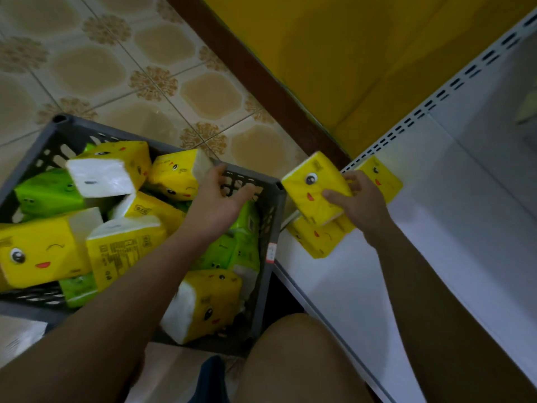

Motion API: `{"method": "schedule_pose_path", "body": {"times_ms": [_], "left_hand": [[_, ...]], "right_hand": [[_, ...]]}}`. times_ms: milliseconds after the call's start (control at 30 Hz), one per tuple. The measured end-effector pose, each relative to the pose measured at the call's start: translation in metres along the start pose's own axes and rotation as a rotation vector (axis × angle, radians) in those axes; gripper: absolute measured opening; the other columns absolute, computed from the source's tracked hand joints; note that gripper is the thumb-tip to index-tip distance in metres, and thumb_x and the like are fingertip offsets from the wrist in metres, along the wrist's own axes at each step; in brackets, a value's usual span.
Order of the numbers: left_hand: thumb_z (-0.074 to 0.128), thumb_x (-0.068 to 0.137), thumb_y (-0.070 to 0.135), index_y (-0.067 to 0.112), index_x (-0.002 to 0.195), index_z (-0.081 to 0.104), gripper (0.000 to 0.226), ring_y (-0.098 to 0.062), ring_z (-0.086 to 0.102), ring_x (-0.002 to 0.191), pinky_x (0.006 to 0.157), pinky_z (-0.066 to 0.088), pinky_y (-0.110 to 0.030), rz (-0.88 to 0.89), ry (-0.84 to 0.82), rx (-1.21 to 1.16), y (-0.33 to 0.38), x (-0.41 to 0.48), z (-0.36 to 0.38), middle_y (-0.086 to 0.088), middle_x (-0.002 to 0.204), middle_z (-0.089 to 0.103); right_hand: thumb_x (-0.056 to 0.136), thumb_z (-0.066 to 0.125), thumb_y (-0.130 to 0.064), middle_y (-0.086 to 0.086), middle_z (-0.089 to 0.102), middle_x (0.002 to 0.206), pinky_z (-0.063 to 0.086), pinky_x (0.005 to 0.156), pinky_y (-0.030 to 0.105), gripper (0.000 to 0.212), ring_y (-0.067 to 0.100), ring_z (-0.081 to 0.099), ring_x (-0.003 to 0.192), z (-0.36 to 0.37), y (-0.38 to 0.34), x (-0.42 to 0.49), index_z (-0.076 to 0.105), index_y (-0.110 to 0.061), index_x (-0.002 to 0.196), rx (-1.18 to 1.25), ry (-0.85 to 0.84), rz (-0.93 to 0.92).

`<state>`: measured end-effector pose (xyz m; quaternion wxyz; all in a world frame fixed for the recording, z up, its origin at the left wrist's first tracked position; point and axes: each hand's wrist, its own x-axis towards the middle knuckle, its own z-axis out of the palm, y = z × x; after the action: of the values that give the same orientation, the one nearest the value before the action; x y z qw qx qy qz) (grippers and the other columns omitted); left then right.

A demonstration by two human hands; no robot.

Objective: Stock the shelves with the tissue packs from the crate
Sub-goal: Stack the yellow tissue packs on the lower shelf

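Packs (43, 251) in two places: a loose heap in the crate, three at the near corner of the shelf.

Shelf (436, 228): white, low, on the right, bare behind those three, with a slotted rail (436, 97) along its far side. Crate (58, 132): grey, slatted, on the tiled floor (116, 68) just left of the shelf, holding a jumble of yellow and green packs at all angles, some end-up with white tissue showing.

On the shelf: lower pack (316, 239) flat at the front edge, back pack (383, 175) close to the rail, held pack (313, 184) tilted over the lower one and overlapping it. Impossible to tell whether touching it.

Right hand (360, 202) clamped on the held pack, thumb across the printed face, fingers curled round the far edge. Left hand (218, 199) over the crate corner nearest the shelf, fingers spread and relaxed, gripping nothing, just beside a yellow pack (177, 175).

Handling, as a guess: light, soft, squashy under thin slick film. Not fragile, but likely to slide out of a fingertip pinch and to dent under a hard squeeze. Best taken across the short width near the middle, thumb on one broad face and fingers on the other — one hand enough per pack. Ends showing tissue better left alone, wrap probably loose there.
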<state>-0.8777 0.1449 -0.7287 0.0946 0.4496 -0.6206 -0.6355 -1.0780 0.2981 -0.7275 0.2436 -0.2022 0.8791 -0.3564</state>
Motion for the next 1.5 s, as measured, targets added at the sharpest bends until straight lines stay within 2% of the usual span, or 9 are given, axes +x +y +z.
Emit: {"method": "schedule_pose_path", "body": {"times_ms": [167, 267, 467, 600, 667, 800, 1067, 1333, 1500], "left_hand": [[0.064, 0.089, 0.045, 0.026, 0.149, 0.028, 0.073, -0.019, 0.050, 0.125, 0.103, 0.045, -0.049, -0.069, -0.049, 0.083, -0.019, -0.002, 0.009, 0.001, 0.147, 0.041], [0.064, 0.089, 0.043, 0.028, 0.150, 0.027, 0.073, -0.003, 0.057, 0.093, 0.097, 0.050, -0.048, -0.052, -0.101, 0.105, -0.021, -0.005, 0.012, -0.001, 0.151, 0.036], [0.063, 0.090, 0.042, 0.026, 0.151, 0.025, 0.073, -0.001, 0.057, 0.084, 0.082, 0.050, -0.035, -0.012, -0.096, 0.187, -0.025, -0.001, 0.014, 0.002, 0.152, 0.036], [0.063, 0.091, 0.039, 0.024, 0.150, 0.029, 0.070, -0.010, 0.061, 0.089, 0.080, 0.048, -0.035, -0.013, -0.087, 0.201, -0.028, -0.002, 0.018, -0.001, 0.149, 0.038], [0.063, 0.090, 0.039, 0.024, 0.149, 0.030, 0.069, -0.013, 0.061, 0.092, 0.084, 0.049, -0.037, -0.003, -0.090, 0.222, -0.028, -0.003, 0.020, -0.002, 0.148, 0.039], [0.063, 0.091, 0.040, 0.025, 0.148, 0.032, 0.067, -0.019, 0.058, 0.101, 0.081, 0.045, -0.033, 0.040, -0.088, 0.297, -0.028, -0.010, 0.019, -0.003, 0.144, 0.041], [0.064, 0.091, 0.035, 0.021, 0.146, 0.034, 0.064, -0.017, 0.057, 0.104, 0.082, 0.050, -0.034, 0.062, -0.145, 0.504, -0.025, -0.037, -0.019, -0.003, 0.136, 0.049], [0.070, 0.086, 0.027, 0.018, 0.132, 0.052, 0.051, -0.030, 0.054, 0.113, 0.092, 0.046, -0.037, 0.159, 0.035, 0.773, 0.008, -0.059, -0.105, -0.012, 0.132, 0.046], [0.068, 0.085, 0.037, 0.008, 0.140, 0.038, 0.069, -0.043, 0.050, 0.116, 0.093, 0.046, -0.046, -0.128, 0.159, 0.961, -0.020, -0.084, -0.154, -0.023, 0.134, 0.038]], "right_hand": [[0.079, 0.078, -0.026, 0.007, 0.061, 0.112, 0.048, 0.086, 0.042, 0.043, 0.029, 0.058, 0.106, 0.009, 0.062, -0.001, 0.055, -0.011, 0.113, -0.081, -0.104, 0.192], [0.082, 0.075, -0.030, 0.008, 0.060, 0.106, 0.041, 0.081, 0.035, 0.043, 0.029, 0.056, 0.101, 0.022, 0.080, 0.000, 0.056, -0.007, 0.114, -0.222, -0.062, 0.169], [0.082, 0.072, -0.028, 0.021, 0.055, 0.116, 0.042, 0.086, 0.045, 0.045, 0.039, 0.050, 0.108, 0.029, 0.079, -0.016, 0.058, -0.006, 0.118, -0.657, 0.312, -0.139], [0.068, 0.079, -0.051, 0.019, 0.055, 0.122, 0.047, 0.083, 0.046, 0.062, 0.038, 0.051, 0.107, 0.048, 0.086, -0.030, 0.064, -0.019, 0.119, -0.863, 0.159, -0.356], [0.067, 0.082, -0.042, 0.020, 0.054, 0.124, 0.046, 0.084, 0.046, 0.063, 0.040, 0.051, 0.109, 0.053, 0.091, -0.029, 0.061, -0.020, 0.123, -0.947, 0.077, -0.326], [0.069, 0.081, -0.026, 0.017, 0.055, 0.120, 0.045, 0.080, 0.044, 0.062, 0.037, 0.051, 0.105, 0.050, 0.090, -0.022, 0.059, -0.017, 0.127, -0.975, 0.107, -0.248], [0.079, 0.073, -0.037, 0.019, 0.052, 0.127, 0.039, 0.091, 0.048, 0.054, 0.039, 0.045, 0.116, 0.050, 0.027, -0.040, 0.058, -0.009, 0.123, -0.800, 0.100, -0.306], [0.092, 0.061, -0.039, 0.009, 0.055, 0.131, 0.050, 0.088, 0.039, 0.052, 0.028, 0.057, 0.111, 0.090, -0.152, -0.081, 0.048, -0.014, 0.135, -0.641, -0.714, -0.311], [0.091, 0.061, -0.030, 0.016, 0.052, 0.133, 0.051, 0.076, 0.036, 0.071, 0.029, 0.058, 0.104, 0.166, -0.171, -0.118, 0.026, -0.006, 0.148, -0.698, -0.819, -0.233]]}}
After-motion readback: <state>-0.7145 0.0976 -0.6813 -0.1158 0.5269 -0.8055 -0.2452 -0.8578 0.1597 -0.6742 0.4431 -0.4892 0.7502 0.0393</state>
